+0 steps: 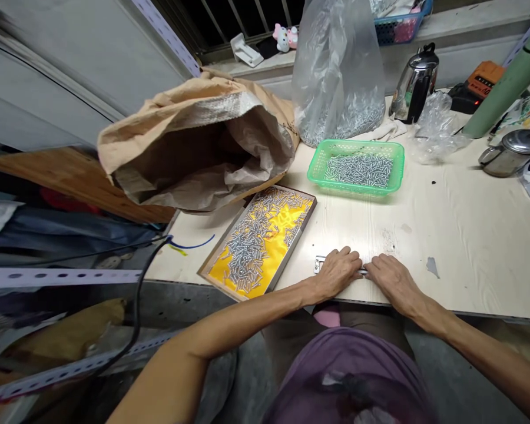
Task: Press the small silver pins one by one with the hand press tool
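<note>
Near the table's front edge, my left hand (339,272) is closed over a narrow metal fitting, whose flat end plate with holes (319,264) sticks out to the left. Between my two hands a short stretch of shiny metal rod (363,271) shows. My right hand (392,281) has its fingers curled down at the rod's right end; what they pinch is hidden beneath them. Left of my hands lies a shallow tray (291,248) lined with yellow, with many small metal pins (247,250) heaped in it. Beyond my hands stands a green plastic basket (357,189) holding more such pins.
A large open brown paper sack (194,141) leans over the tray. Behind the basket stand a clear plastic bag (340,70) of small metal parts and a steel kettle (415,82). A lidded cup (512,153) and a green cylinder (507,82) are at the right.
</note>
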{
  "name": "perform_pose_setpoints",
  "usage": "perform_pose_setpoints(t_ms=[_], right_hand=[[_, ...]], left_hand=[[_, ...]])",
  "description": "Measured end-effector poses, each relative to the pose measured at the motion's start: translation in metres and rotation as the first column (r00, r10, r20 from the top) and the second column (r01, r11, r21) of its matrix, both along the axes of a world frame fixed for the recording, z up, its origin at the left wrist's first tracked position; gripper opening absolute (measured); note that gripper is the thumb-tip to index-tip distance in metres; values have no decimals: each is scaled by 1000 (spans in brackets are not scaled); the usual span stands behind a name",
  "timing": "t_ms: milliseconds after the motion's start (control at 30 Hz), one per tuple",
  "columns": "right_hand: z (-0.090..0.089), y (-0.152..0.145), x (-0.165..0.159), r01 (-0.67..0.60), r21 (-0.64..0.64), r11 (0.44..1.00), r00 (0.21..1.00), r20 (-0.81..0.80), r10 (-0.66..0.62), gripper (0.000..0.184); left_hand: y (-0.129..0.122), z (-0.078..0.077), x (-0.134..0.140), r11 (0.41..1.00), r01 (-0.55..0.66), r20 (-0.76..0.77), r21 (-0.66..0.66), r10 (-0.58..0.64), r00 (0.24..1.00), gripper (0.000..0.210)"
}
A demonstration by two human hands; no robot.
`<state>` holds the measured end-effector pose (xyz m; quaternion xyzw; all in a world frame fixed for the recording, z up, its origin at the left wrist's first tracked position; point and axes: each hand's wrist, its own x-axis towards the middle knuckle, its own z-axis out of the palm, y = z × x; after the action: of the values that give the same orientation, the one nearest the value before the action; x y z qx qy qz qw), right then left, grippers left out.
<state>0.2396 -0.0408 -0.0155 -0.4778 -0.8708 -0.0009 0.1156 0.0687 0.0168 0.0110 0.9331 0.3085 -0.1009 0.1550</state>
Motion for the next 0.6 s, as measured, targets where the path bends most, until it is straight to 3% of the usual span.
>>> perform_pose_setpoints(t_ms=[100,200,233,300,367,500,600], right_hand=[[-3,0,0,-11,-1,1000,999,-42,11,23],[1,5,4,26,-51,998,997,-73,-30,10],[4,7,7,29,-83,996,996,-86,-36,13],[11,12,15,12,-153,988,994,-106,-28,37],[15,18,21,-14,-199,980,994,-111,-9,44],[11,33,25,39,-178,983,996,-74,-53,22],[7,49,23,142,-136,981,990,-3,-143,21]], left_hand=[[1,-2,1,1000,-18,0,1,18,1000,22],[-2,-6,-1,998,-59,54,29,57,997,21],[-6,-9,-3,995,-90,104,52,84,991,25],[-19,-18,-6,982,-154,243,109,124,962,37],[-36,-31,-8,969,-189,377,161,117,919,45],[-67,-54,-8,962,-209,504,173,96,858,44],[-74,-60,-6,966,-208,532,156,95,841,35]])
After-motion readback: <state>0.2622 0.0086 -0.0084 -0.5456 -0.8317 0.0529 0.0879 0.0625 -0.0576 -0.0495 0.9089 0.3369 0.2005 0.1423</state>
